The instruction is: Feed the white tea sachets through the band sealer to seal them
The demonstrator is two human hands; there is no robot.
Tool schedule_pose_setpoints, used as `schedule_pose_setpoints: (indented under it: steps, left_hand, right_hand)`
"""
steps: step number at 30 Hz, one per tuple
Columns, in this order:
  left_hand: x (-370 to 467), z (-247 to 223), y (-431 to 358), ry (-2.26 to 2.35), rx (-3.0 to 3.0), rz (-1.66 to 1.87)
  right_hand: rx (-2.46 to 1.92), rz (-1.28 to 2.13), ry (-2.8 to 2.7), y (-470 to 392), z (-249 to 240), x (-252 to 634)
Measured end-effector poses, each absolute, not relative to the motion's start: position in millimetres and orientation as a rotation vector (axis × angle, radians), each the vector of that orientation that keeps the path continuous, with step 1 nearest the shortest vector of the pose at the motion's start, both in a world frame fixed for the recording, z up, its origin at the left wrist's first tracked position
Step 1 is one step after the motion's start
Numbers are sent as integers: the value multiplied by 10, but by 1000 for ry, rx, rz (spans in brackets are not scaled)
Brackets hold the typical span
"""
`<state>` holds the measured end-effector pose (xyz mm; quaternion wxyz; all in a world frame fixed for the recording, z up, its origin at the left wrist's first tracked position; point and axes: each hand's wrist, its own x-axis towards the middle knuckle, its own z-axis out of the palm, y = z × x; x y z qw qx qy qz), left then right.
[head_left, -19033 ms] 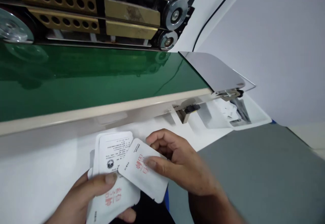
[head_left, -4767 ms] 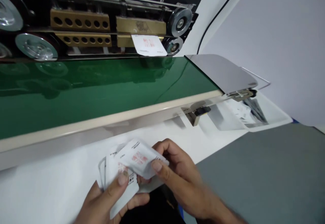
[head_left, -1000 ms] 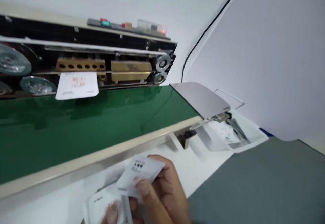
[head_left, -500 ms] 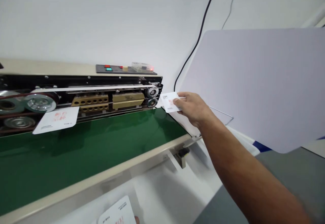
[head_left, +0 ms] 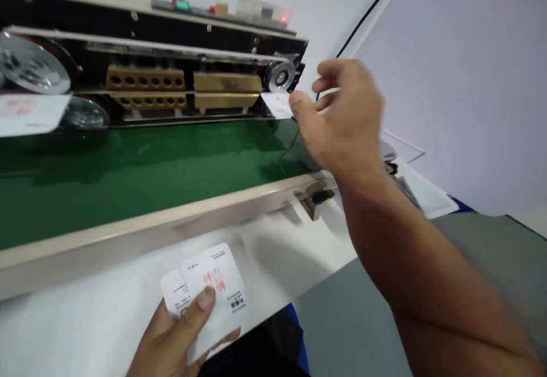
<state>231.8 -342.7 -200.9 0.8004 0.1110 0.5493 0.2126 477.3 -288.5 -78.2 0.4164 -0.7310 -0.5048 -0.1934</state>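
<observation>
At the right end of the band sealer (head_left: 231, 41), a white sachet (head_left: 273, 103) with red print sits at the rollers. My right hand (head_left: 350, 121) is beside it, fingers spread and thumb apart; the thumb tip overlaps the sachet's edge in view, and I cannot tell whether they touch. Low in the picture, my left hand (head_left: 171, 337) grips white sachets (head_left: 220, 283) fanned over one another, its thumb across the red print. Another white sachet (head_left: 32, 116) hangs from the sealer at far left, above the green conveyor belt (head_left: 171, 158).
Metal rollers (head_left: 36, 66) and brass blocks (head_left: 145, 81) line the sealer's front. Red and teal buttons (head_left: 182, 4) are on top. A black cable (head_left: 370, 12) runs up the wall near a large pale panel (head_left: 470, 92). A grey surface (head_left: 354, 314) lies at lower right.
My right hand has let go of its sachet, which is now at the sealer's right end. The view has shifted down and closer, bringing my left hand and its sachets into sight.
</observation>
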Motion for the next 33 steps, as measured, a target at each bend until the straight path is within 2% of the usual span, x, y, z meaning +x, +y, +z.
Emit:
schedule_pose_setpoints:
  steps: [1,3,7,10,18,23,28,33]
  left_hand:
    - [2316,-2013,-3419,1148,229,466]
    - [2306,-2038,-3416,1086,223,482]
    - [2281,-2102,-3435,1027,187,501]
    - [2289,-2106,-3439,1066,198,487]
    - [2338,-2086,-3443,1080,287,573]
    - [2314,-2088,-3453,1092,290,624]
    - [2296,-2078,-3455,1120,348,454]
    - [2313,-2068,-3458,1088,397,462]
  right_hand:
    - [-1747,-570,-1352,-3071,-867,4601]
    - [-1671,-446,-1554,-3460,-1092,4267]
    - [-1676,491,-1669,-3933,-1641,3896]
    - [-1640,885,-1486,-3961,-1896,3852]
    - [-1392,1165,-1129,-3980,-1875,4015]
    - [-1480,1244,-1155,-3969,-1773,4238]
    - [-1395,1333,-1130,-3946,-1808,4255]
    - [-1198,1151,-910,-3867,-1902,4028]
